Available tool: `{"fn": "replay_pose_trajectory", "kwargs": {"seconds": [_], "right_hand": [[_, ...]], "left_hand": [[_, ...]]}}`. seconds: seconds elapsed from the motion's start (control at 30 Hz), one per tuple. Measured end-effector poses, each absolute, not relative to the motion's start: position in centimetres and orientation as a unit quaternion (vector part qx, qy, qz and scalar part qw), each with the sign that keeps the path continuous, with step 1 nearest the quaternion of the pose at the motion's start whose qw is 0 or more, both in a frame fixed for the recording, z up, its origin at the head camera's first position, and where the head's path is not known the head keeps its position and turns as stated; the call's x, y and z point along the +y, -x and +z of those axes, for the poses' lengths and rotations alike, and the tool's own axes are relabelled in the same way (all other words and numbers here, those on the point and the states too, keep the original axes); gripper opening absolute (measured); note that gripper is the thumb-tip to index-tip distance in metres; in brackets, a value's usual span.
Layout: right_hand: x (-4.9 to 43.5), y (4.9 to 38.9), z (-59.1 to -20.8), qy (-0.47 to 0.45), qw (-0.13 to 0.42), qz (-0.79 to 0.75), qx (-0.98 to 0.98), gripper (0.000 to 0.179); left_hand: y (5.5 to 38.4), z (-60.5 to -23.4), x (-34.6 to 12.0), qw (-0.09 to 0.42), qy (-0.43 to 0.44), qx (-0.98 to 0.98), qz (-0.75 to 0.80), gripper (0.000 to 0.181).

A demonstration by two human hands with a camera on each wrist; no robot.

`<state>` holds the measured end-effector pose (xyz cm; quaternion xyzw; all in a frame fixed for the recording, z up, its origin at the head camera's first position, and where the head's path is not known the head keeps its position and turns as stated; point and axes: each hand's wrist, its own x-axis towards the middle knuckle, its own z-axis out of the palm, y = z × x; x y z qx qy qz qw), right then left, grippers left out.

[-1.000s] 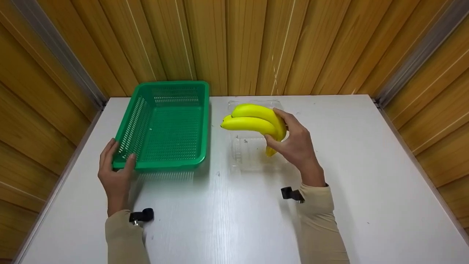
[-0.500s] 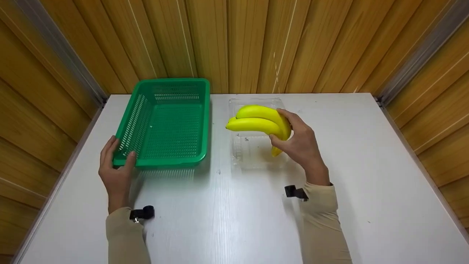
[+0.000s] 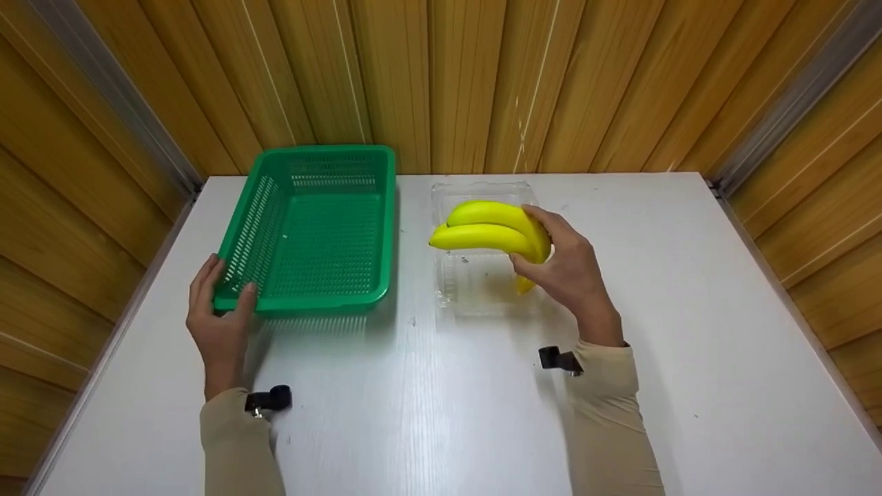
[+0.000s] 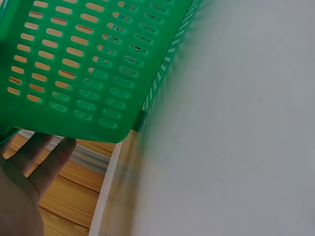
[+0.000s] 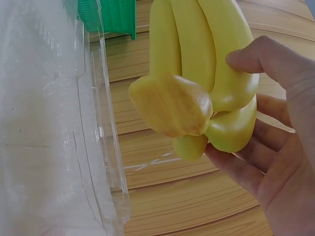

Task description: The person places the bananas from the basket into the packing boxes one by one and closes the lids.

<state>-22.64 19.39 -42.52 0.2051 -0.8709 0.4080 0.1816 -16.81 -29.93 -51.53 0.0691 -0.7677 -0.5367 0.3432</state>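
Observation:
A yellow bunch of bananas (image 3: 486, 237) is in my right hand (image 3: 568, 272), thumb on the near side and fingers round the far side. In the right wrist view the thick stem end of the bananas (image 5: 170, 105) faces the camera. The bunch is above a clear plastic container (image 3: 475, 289) and partly hides it. My left hand (image 3: 220, 331) grips the near left corner of a green plastic basket (image 3: 303, 304), thumb over the rim. In the left wrist view, fingers (image 4: 51, 164) reach the outer edge of the basket (image 4: 106, 130). Only a tiny pale speck shows inside the basket.
The white table (image 3: 427, 427) meets a wood-panelled wall (image 3: 462, 89) at the back, with similar panels on both sides. Basket and container stand side by side with a narrow gap between them, both near the back edge.
My right hand and the bananas have shifted slightly to the right over the container, mostly in the first half second. My left hand has stayed at the basket's corner.

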Motion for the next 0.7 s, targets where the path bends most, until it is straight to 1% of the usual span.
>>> {"fn": "replay_pose_trajectory", "kwargs": {"seconds": [0.17, 0.3, 0.53, 0.7], "right_hand": [[19.5, 22.7, -42.7, -0.195, 0.168, 0.411, -0.875, 0.073], [19.7, 22.9, -43.0, -0.190, 0.160, 0.413, -0.876, 0.073], [20.0, 23.2, -43.3, -0.193, 0.168, 0.416, -0.873, 0.072], [20.2, 23.2, -43.4, -0.184, 0.157, 0.419, -0.875, 0.072]], "left_hand": [[16.7, -51.4, -29.9, 0.343, -0.067, -0.768, -0.536, 0.057], [16.3, -50.6, -29.3, 0.340, -0.072, -0.767, -0.540, 0.057], [15.4, -48.5, -27.8, 0.347, -0.068, -0.758, -0.548, 0.055], [15.7, -49.0, -28.2, 0.340, -0.078, -0.762, -0.546, 0.055]]}}
